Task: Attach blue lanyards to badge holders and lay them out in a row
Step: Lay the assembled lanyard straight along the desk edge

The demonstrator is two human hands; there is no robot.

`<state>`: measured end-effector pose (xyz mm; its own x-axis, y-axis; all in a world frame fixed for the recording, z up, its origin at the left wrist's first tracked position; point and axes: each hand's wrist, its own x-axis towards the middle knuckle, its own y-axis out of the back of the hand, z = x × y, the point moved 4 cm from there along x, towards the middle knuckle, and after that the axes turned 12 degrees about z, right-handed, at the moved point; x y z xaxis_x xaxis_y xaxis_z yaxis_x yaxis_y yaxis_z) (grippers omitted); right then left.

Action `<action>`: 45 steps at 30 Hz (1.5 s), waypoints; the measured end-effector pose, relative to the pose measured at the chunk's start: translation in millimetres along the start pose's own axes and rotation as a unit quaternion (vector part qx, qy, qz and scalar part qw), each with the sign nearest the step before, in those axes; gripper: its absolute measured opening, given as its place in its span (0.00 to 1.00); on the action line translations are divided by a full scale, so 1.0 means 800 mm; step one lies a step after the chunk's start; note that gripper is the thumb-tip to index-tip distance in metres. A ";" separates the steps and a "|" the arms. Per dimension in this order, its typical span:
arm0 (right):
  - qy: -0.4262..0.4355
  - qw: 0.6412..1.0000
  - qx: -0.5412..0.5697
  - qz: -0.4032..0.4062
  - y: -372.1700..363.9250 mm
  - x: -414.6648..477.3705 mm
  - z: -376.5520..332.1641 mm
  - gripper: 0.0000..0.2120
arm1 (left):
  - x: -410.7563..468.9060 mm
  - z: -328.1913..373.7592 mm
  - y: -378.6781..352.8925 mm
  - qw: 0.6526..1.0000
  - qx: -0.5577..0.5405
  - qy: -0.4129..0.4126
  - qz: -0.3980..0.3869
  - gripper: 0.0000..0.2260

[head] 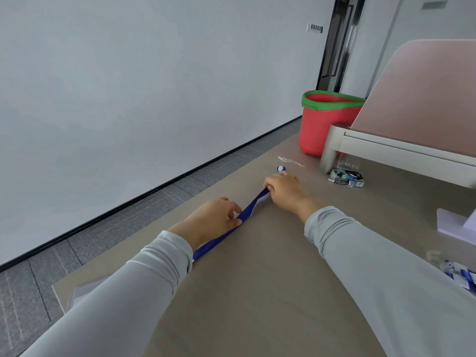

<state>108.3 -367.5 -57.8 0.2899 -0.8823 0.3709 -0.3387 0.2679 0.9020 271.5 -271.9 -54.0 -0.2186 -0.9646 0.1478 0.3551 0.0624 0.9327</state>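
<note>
A: Where is the strap?

B: The blue lanyard (247,210) lies stretched on the bench (257,292), running from 7 o'clock up to 1 o'clock. The left hand (215,219) pinches it mid-length between thumb and fingers. The right hand (283,189) has its fingers curled down over the 1 o'clock end.

A: So both are clamped on it. Is a badge holder attached?

B: Cannot tell — that end is hidden under the right hand. A sliver of white shows beneath the strap there, nothing more.

A: How would you do this step well?

B: I read it as straightening the strap for the row. Draw the two grips gently apart along the strap's own line so it lies without a twist, then press it flat before letting go. A ribbon like this will likely curl if released slack.

A: Anything close by?

B: Just past the right hand at 12 o'clock sits a small blue-and-white piece (281,168), and beyond it at 1 o'clock a clear plastic strip (291,161). Mind not to sweep either aside. A red bucket (327,127) stands further off at 1 o'clock. At 4 o'clock, well apart, lies a heap of blue-and-white parts (461,276) — leave room beside the strap for those.
</note>
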 end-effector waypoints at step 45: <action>-0.090 0.985 -0.075 -0.123 -0.034 0.012 0.001 0.41 | 0.005 0.000 -0.006 0.982 0.167 -0.092 0.015 0.19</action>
<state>119.2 -383.3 -79.0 0.1781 -0.9785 0.1044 -0.1384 0.0802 0.9871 268.9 -276.4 -58.0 -0.3833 -0.9006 0.2049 0.0519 0.2005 0.9783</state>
